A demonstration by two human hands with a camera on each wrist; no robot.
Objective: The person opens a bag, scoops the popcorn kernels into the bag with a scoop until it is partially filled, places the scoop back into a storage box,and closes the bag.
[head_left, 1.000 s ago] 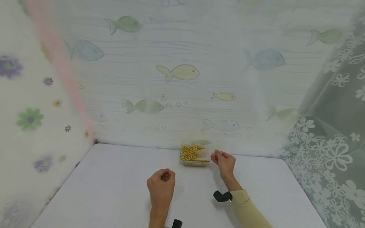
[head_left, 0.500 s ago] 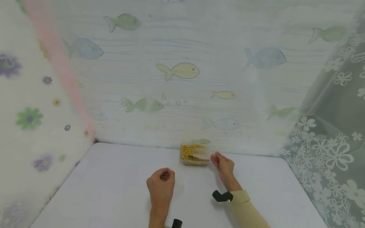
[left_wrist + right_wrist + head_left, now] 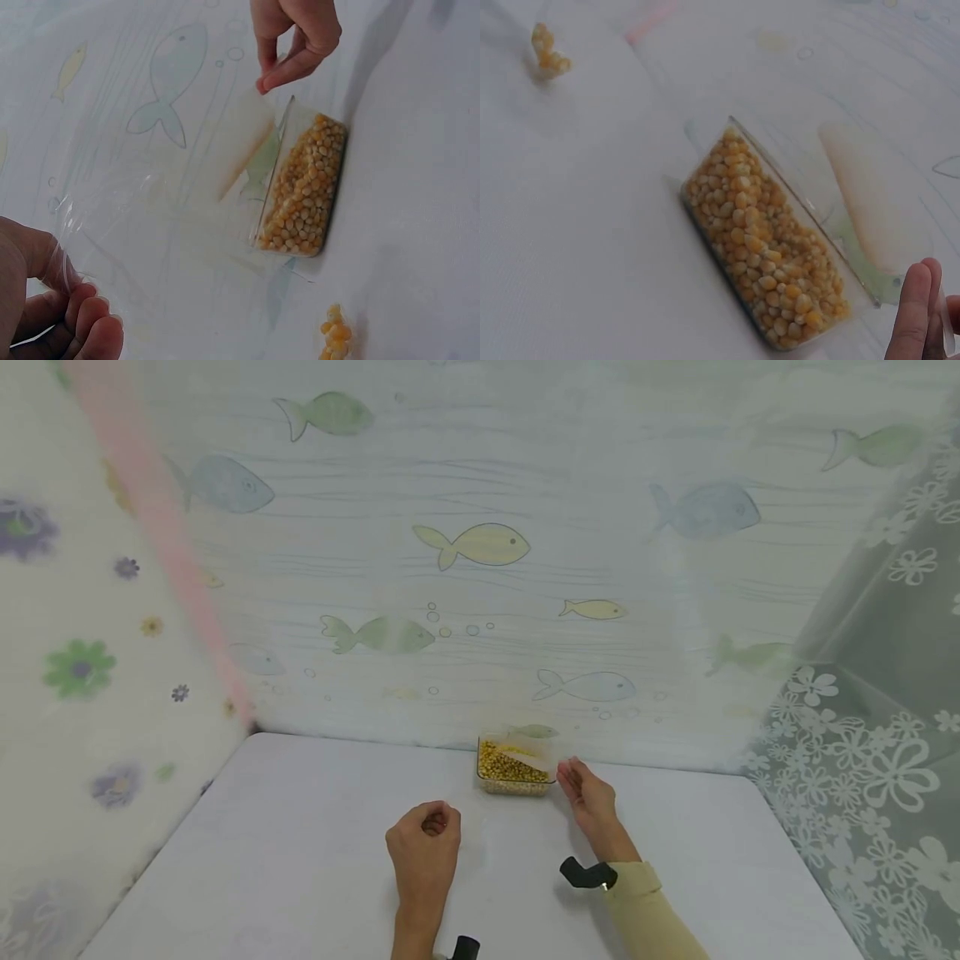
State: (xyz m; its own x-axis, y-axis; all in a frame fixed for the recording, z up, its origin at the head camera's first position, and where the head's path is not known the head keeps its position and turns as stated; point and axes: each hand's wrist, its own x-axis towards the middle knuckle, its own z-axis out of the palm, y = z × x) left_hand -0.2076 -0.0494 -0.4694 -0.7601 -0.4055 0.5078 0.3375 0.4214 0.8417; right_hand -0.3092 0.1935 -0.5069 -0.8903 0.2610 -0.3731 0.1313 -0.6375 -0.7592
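Observation:
My left hand (image 3: 425, 843) pinches the edge of a clear plastic bag (image 3: 124, 206), hard to see against the white table. Several corn kernels (image 3: 336, 335) lie bunched low in the bag. At the table's back stands a rectangular glass container (image 3: 515, 788) well filled with yellow corn kernels (image 3: 754, 247). Beside its right end, my right hand (image 3: 590, 797) pinches a translucent whitish scoop (image 3: 244, 146) with thumb and fingers. The scoop is tilted over the kernels near the container's back rim; what lies in it is mostly hidden.
The white table (image 3: 315, 827) meets a fish-patterned sheet (image 3: 487, 635) right behind the container. A flower-printed sheet (image 3: 82, 760) hangs at the left, and a lacy floral one (image 3: 862, 760) at the right. Black wrist mounts (image 3: 588, 874) stick out from both forearms.
The scoop has risen out of the kernels and tilted above them, and the kernels now cover the hollow where it was. My right hand has turned slightly; the left has stayed still.

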